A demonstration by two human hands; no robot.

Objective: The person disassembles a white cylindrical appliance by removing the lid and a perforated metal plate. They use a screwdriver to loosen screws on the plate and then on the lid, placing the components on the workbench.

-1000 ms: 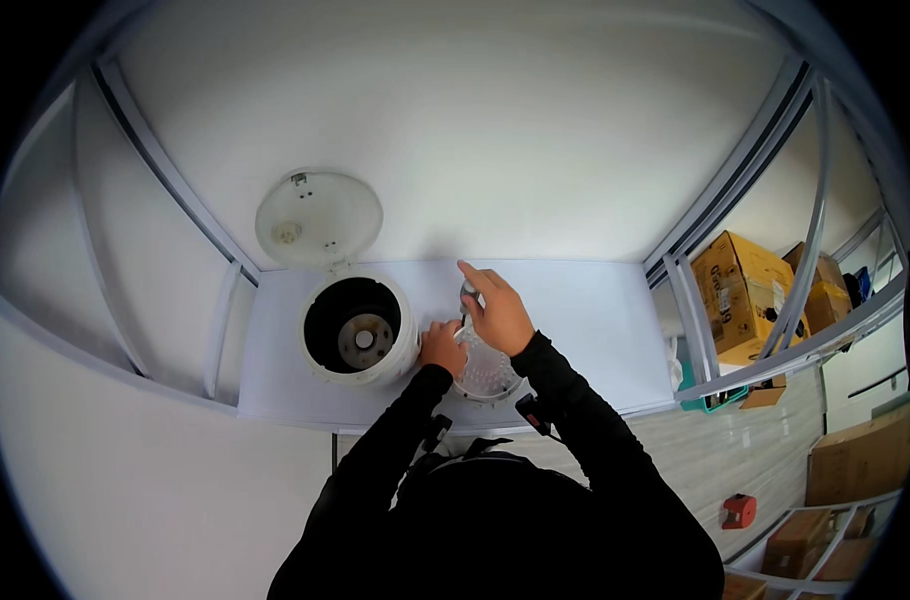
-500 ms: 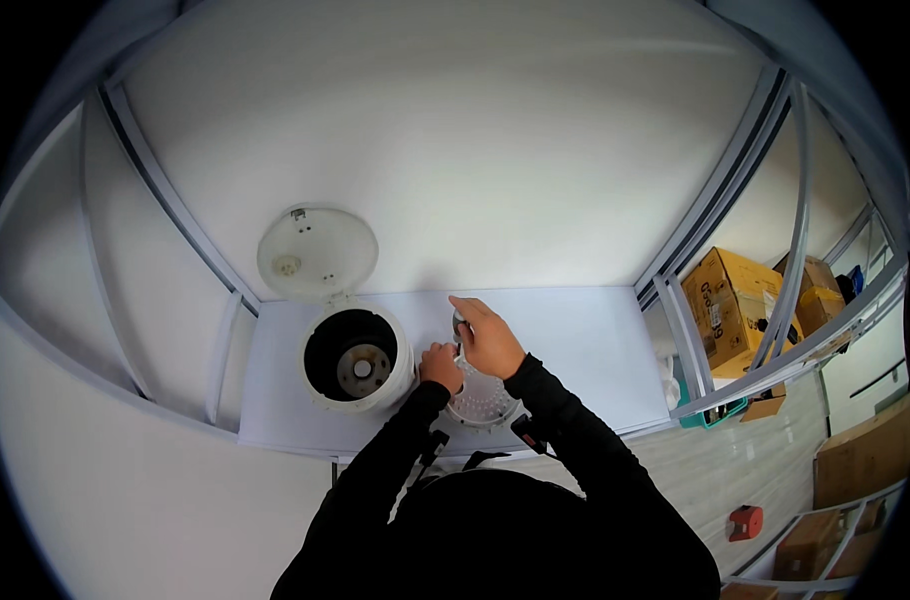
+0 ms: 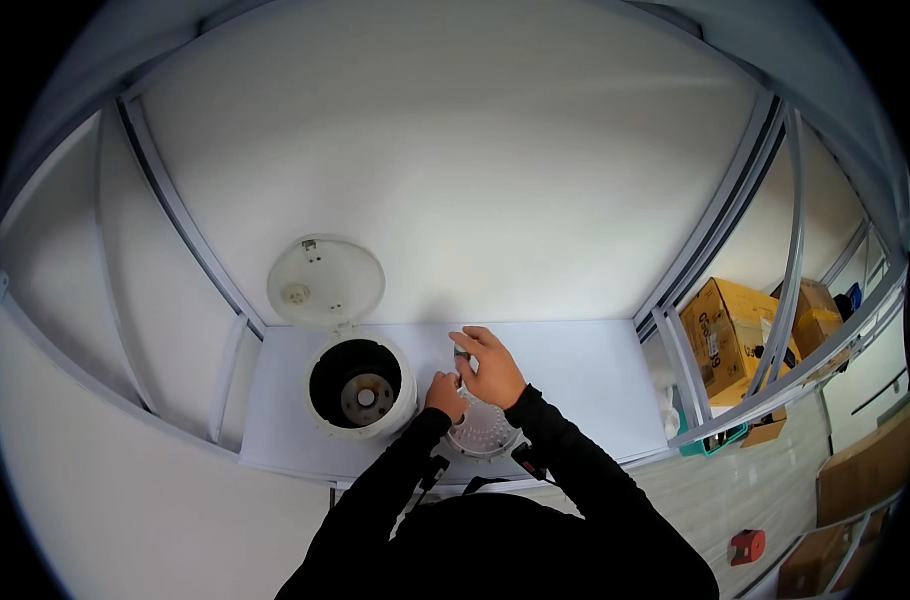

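The fingers of the right hand curl around a grey-handled screwdriver, and those of the left hand bunch together, their grip indeterminable, at the round, translucent, dotted plastic basket on the white table beside the open rice cooker.

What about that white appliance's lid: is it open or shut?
Open: the lid stands up behind the white appliance, and the dark interior shows from above.
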